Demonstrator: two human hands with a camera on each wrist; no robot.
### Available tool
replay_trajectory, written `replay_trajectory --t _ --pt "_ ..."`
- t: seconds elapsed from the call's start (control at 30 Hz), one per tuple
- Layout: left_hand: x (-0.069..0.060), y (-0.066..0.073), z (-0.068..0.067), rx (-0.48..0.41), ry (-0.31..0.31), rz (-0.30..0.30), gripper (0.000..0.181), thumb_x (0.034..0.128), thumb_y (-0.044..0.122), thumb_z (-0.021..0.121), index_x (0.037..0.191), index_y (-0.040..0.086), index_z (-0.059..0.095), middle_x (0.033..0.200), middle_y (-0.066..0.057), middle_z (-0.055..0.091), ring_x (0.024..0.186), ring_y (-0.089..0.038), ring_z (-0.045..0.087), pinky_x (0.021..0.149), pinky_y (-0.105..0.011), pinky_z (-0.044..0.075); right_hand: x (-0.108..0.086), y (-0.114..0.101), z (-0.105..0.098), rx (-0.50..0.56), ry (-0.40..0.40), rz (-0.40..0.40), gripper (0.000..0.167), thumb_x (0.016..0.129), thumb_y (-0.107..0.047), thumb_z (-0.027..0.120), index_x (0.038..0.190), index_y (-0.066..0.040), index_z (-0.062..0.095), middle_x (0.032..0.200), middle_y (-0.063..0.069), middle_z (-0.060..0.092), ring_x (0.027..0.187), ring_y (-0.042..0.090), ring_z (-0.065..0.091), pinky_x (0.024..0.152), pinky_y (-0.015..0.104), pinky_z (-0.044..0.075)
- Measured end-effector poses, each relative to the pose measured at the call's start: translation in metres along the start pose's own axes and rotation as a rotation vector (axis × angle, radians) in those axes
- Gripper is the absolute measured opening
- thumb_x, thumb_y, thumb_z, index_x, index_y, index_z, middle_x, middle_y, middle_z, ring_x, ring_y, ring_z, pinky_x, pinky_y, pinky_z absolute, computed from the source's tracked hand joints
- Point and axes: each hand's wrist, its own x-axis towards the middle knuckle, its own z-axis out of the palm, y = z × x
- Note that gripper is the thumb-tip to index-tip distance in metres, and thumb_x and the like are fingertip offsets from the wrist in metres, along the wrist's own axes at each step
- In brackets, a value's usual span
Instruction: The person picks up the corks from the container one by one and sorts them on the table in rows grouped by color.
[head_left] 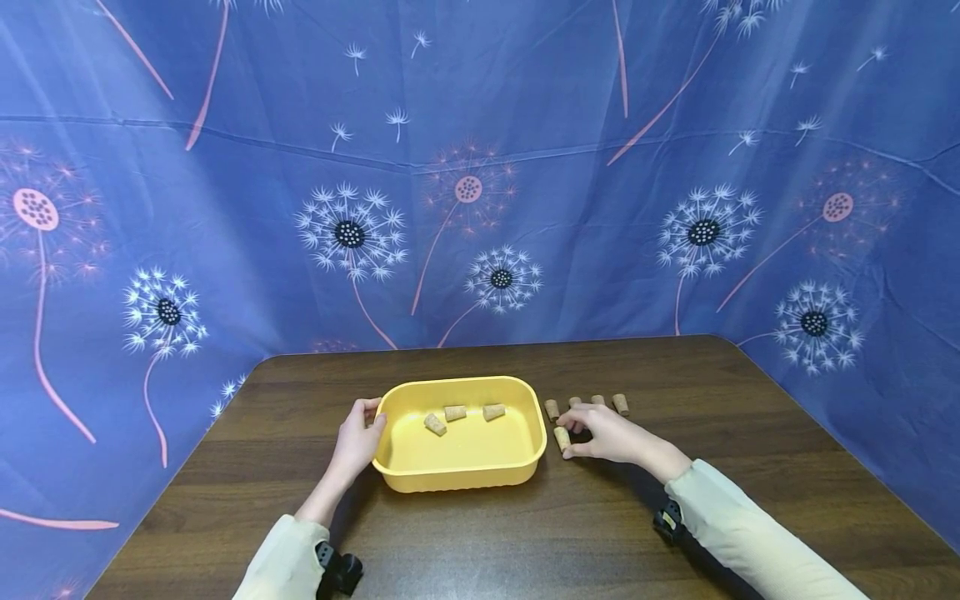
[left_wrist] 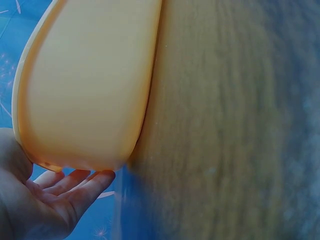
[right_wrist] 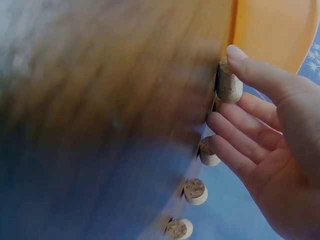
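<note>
with our left hand (head_left: pixel 357 435) we grip the left end of a yellow, round-cornered rectangular tub (head_left: pixel 459 481), thumb at its rim; our right hand (head_left: pixel 606 433) pinches a tan, tapered cork stopper (head_left: pixel 562 439) narrowly, just right of the tub.

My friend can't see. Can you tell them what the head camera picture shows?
A person's right hand pinches a cork beside a yellow tub, while the left hand holds the tub's left end. Three corks lie inside; four more corks are on the wooden table to its right, before a blue dandelion-patterned cloth.
</note>
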Motion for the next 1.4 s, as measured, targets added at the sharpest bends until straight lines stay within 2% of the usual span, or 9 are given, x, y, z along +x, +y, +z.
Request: replay_trajectory --t 0.27,0.6,0.77,0.9,1.0,1.23,1.4 --pt "0.001 -0.002 0.000 -0.001 -0.013 -0.003 0.032 0.0940 0.006 0.049 0.123 -0.006 0.048 0.116 -0.027 0.058 0.105 -0.034 0.057 0.084 -0.040 0.051 -0.002 0.002 -0.001 0.002 0.020 -0.018 0.044 0.074 -0.028 0.079 0.106 0.000 0.066 0.094 0.006 0.065 0.083 0.019 0.061 0.074 0.031 0.052" --pt "0.001 -0.003 0.000 -0.003 -0.012 -0.003 0.032 0.0937 0.006 0.049 0.123 -0.006 0.048 0.115 -0.027 0.058 0.103 -0.034 0.057 0.083 -0.040 0.052 -0.002 0.002 -0.004 -0.012 0.061 -0.048 0.039 0.077 -0.029 0.076 0.104 -0.002 0.067 0.095 0.006 0.066 0.085 0.021 0.063 0.077 0.035 0.052" --pt "0.001 -0.003 0.000 -0.009 -0.020 -0.011 0.032 0.0942 0.006 0.049 0.124 -0.006 0.048 0.117 -0.027 0.057 0.105 -0.036 0.057 0.084 -0.041 0.051 -0.002 0.002 -0.009 -0.034 0.068 -0.047 0.036 0.079 -0.025 0.074 0.105 -0.002 0.067 0.095 0.006 0.069 0.087 0.020 0.064 0.084 0.043 0.050" --pt "0.001 -0.002 -0.001 -0.012 -0.029 -0.018 0.032 0.0949 0.006 0.048 0.125 -0.006 0.047 0.119 -0.028 0.056 0.109 -0.038 0.056 0.087 -0.043 0.051 -0.001 0.001 -0.012 -0.025 0.087 -0.068 0.030 0.081 -0.019 0.072 0.105 -0.001 0.067 0.095 0.006 0.067 0.087 0.020 0.064 0.081 0.041 0.052" --pt "0.001 -0.003 0.000 -0.011 -0.030 -0.019 0.032 0.0950 0.006 0.048 0.125 -0.006 0.047 0.119 -0.028 0.056 0.109 -0.038 0.056 0.086 -0.043 0.051 -0.001 0.000 -0.013 -0.008 0.109 -0.086 0.028 0.082 -0.016 0.071 0.105 -0.001 0.067 0.094 0.007 0.065 0.084 0.021 0.063 0.074 0.037 0.054" --pt "0.001 -0.003 0.000 -0.008 -0.019 -0.012 0.032 0.0944 0.006 0.048 0.124 -0.006 0.047 0.118 -0.028 0.057 0.104 -0.036 0.058 0.083 -0.041 0.053 0.003 -0.002 -0.015 0.014 0.144 -0.104 0.026 0.084 -0.015 0.069 0.104 0.001 0.067 0.094 0.011 0.066 0.084 0.026 0.064 0.074 0.041 0.054" --pt "0.001 -0.003 0.000 -0.002 -0.021 -0.007 0.032 0.0943 0.006 0.048 0.124 -0.006 0.048 0.116 -0.028 0.058 0.101 -0.035 0.059 0.081 -0.040 0.053 0.006 -0.004 -0.016 0.009 0.154 -0.094 0.026 0.085 -0.016 0.068 0.105 0.000 0.067 0.095 0.010 0.067 0.083 0.025 0.064 0.072 0.039 0.054"
